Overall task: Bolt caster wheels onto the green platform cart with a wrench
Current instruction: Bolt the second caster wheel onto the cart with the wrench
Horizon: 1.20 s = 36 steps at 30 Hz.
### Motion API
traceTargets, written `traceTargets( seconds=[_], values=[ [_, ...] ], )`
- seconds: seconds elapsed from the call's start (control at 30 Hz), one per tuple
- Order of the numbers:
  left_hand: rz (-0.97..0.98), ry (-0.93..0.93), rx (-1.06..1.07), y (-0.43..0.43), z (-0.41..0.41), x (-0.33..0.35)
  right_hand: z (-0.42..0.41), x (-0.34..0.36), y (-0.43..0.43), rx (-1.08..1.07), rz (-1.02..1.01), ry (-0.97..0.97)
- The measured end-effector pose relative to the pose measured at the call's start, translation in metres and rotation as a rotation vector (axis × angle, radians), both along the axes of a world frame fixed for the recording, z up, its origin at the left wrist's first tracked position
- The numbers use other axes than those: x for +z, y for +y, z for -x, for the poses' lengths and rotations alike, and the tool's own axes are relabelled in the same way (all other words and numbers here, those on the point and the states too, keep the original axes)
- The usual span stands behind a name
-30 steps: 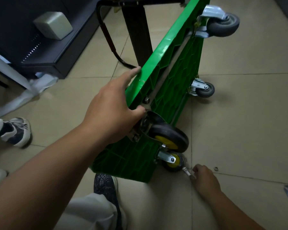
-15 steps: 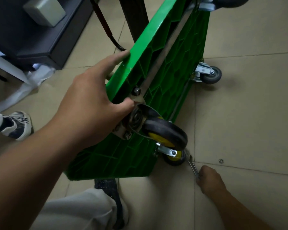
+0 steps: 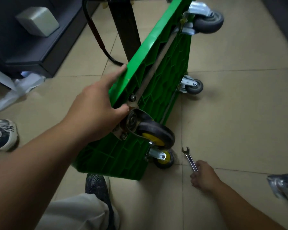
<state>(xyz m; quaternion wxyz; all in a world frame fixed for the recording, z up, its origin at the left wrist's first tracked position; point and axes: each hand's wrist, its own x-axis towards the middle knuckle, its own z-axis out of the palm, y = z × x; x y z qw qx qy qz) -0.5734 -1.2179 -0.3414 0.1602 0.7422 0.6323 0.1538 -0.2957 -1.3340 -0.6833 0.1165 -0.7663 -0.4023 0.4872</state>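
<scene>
While it stands tipped on one long edge on the tiled floor [image 3: 239, 130], the green platform cart [image 3: 156, 77] shows its ribbed underside to the right.

Wheels: four fitted. Upper near caster [image 3: 156, 133] and lower near caster [image 3: 164, 157] have black tyres on yellow hubs, and the lower one is down at the floor. Upper far caster [image 3: 208, 20] and lower far caster [image 3: 192, 85] are grey. A bolt head [image 3: 133, 97] shows at the upper near plate; its tightness cannot be told.

Left hand [image 3: 96, 112]: wrapped over the raised rim just above the upper near caster, with the thumb pressed on the underside.

Right hand [image 3: 204, 178]: low by the floor, fingers curled round the tail of the wrench [image 3: 189, 159]. The open-ended head points towards the lower near caster, near it but apart.

Handling, as judged: the cart is stiff moulded plastic, probably light for its bulk and unsteady on edge. Hold it at the raised rim, not by the casters, which likely swivel. The wrench is slim, rigid and smooth. Grip it far down the shank for leverage and seat the head squarely, or it may slip off.

Also present: black cart handle [image 3: 96, 35]; dark shoe [image 3: 96, 185] beneath the near corner; second shoe [image 3: 2, 133] at left; clear bag [image 3: 283, 185] at the right edge, contents unclear.
</scene>
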Motion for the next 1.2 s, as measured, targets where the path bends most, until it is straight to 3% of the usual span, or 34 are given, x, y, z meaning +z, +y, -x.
traceTargets(
  seconds=[0.23, 0.47, 0.6, 0.77, 1.2],
  values=[
    [-0.025, 0.025, -0.025, -0.011, 0.007, 0.006, -0.031, 0.185, 0.059, 0.097, -0.480, -0.192],
    [-0.010, 0.022, -0.101, -0.038, 0.043, 0.014, -0.008, 0.321, 0.072, 0.519, -0.999, -0.356],
    [-0.019, 0.018, -0.161, -0.035, 0.070, 0.012, 0.019, 0.348, 0.085, 0.713, -1.123, -0.413],
    [0.024, 0.020, -0.220, -0.011, 0.105, 0.008, 0.062, 0.361, 0.097, 0.884, -1.302, -0.704],
    [-0.041, 0.111, -0.237, 0.000, 0.117, 0.006, 0.113, 0.352, 0.136, 0.902, -1.439, -0.781]
  ],
)
